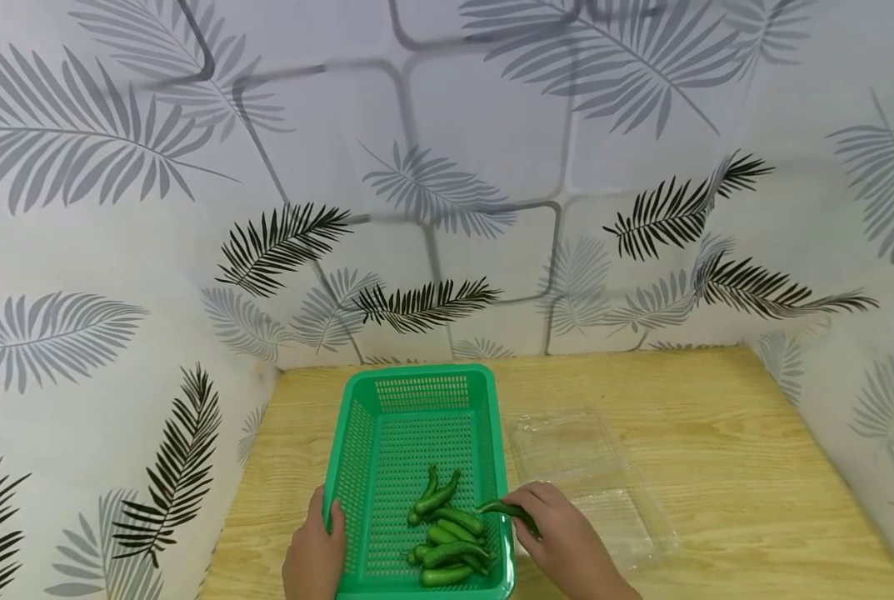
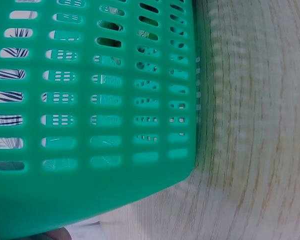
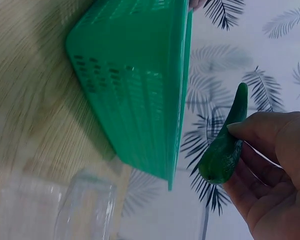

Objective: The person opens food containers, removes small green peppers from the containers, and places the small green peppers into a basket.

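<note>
In the head view a green plastic basket (image 1: 387, 467) stands on the table, with several green chili peppers (image 1: 454, 554) heaped in its near right part. My left hand (image 1: 315, 554) grips the basket's left rim, thumb over the edge. The left wrist view shows the slotted basket wall (image 2: 80, 190) up close, with a fingertip (image 2: 57, 234) at the bottom corner. Just over the right rim, my right hand (image 1: 562, 537) pinches one green chili pepper (image 3: 222, 150) between thumb and fingers. Its narrow end points into the basket.
Two clear plastic boxes (image 1: 566, 442) lie on the wood-grain table (image 1: 746, 467) to the right of the basket, partly behind my right hand. A leaf-patterned wall covering (image 1: 484, 167) rises behind the table and at both sides.
</note>
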The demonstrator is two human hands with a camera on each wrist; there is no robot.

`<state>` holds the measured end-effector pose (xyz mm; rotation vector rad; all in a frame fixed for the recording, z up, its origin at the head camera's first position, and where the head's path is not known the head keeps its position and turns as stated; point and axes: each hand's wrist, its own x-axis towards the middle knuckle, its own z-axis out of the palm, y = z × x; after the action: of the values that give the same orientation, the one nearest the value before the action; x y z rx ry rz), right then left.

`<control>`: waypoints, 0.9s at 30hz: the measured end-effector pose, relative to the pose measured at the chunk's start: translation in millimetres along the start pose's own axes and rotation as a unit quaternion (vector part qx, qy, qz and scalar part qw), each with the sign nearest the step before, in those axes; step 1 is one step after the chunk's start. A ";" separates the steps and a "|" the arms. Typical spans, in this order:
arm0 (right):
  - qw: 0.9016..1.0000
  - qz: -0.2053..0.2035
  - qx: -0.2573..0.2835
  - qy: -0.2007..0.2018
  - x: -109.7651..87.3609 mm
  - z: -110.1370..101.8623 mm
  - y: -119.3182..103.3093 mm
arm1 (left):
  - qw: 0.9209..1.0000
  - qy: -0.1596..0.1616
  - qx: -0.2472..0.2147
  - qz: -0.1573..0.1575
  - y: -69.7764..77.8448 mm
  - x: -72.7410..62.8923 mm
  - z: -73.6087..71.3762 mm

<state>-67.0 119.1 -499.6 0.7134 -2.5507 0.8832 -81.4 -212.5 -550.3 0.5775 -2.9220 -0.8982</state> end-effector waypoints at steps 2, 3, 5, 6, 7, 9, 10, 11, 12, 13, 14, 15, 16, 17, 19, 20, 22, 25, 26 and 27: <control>1.000 -0.020 0.002 -0.005 3.5 5.3 -5.0 | 1.000 -0.001 -0.001 0.000 -0.1 0.1 0.1; 1.000 -0.030 0.002 -0.009 5.0 8.0 -7.1 | 1.000 -0.001 -0.002 -0.001 -0.1 0.1 0.2; 0.999 -0.045 0.003 -0.020 7.8 13.1 -11.3 | 1.000 -0.002 -0.003 -0.002 -0.2 0.0 0.3; 0.998 -0.053 0.003 -0.026 8.9 15.7 -13.1 | 1.000 -0.003 -0.004 -0.002 -0.3 0.0 0.4; 0.998 -0.060 0.003 -0.032 10.0 18.5 -14.6 | 1.000 -0.004 -0.005 -0.003 -0.4 -0.1 0.5; 0.997 -0.072 0.006 -0.041 12.1 24.2 -17.2 | 1.000 -0.007 -0.007 -0.004 -0.6 -0.1 0.9; 0.996 -0.077 0.008 -0.043 12.9 27.1 -18.3 | 1.000 -0.008 -0.008 -0.005 -0.6 0.0 1.0; 0.996 -0.083 0.007 -0.043 13.8 30.1 -19.2 | 1.000 -0.010 -0.009 -0.005 -0.7 0.1 1.1; 0.995 -0.088 0.008 -0.043 14.6 33.1 -20.1 | 1.000 -0.011 -0.009 -0.006 -0.8 0.3 1.2; 0.995 -0.093 0.008 -0.041 15.2 36.0 -21.0 | 1.000 -0.013 -0.009 -0.007 -0.8 0.3 1.2; 0.994 -0.097 0.007 -0.040 15.6 38.8 -21.6 | 1.000 -0.014 -0.010 -0.008 -0.9 0.4 1.1; 0.994 -0.101 0.005 -0.040 16.1 41.7 -22.2 | 1.000 -0.015 -0.009 -0.008 -1.1 0.5 1.0; 0.994 -0.103 0.003 -0.041 16.6 44.2 -22.9 | 1.000 -0.015 -0.009 -0.008 -1.1 0.5 0.7; 0.994 -0.105 0.001 -0.042 17.0 46.4 -23.5 | 1.000 -0.016 -0.008 -0.009 -1.2 0.6 0.5; 0.993 -0.107 -0.001 -0.049 17.6 50.6 -24.2 | 1.000 -0.017 -0.007 -0.010 -1.1 0.4 0.0; 0.993 -0.108 -0.003 -0.052 17.9 52.3 -24.6 | 1.000 -0.017 -0.008 -0.010 -1.0 0.4 -0.3; 0.993 -0.111 -0.005 -0.049 18.4 55.3 -25.4 | 1.000 -0.016 -0.008 -0.009 -0.3 0.1 -0.9; 0.992 -0.114 -0.006 -0.047 18.3 59.7 -25.9 | 1.000 -0.015 -0.010 -0.006 0.8 -0.1 -1.7; 0.992 -0.114 -0.007 -0.048 18.0 61.0 -26.1 | 1.000 -0.014 -0.010 -0.005 0.8 0.1 -1.8; 0.992 -0.113 -0.009 -0.052 17.7 62.5 -26.1 | 1.000 -0.013 -0.009 -0.005 1.0 0.3 -1.9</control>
<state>-76.5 54.8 -525.5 1.0438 -2.4972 0.7639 -81.7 -212.9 -548.2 0.5828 -2.9341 -0.9393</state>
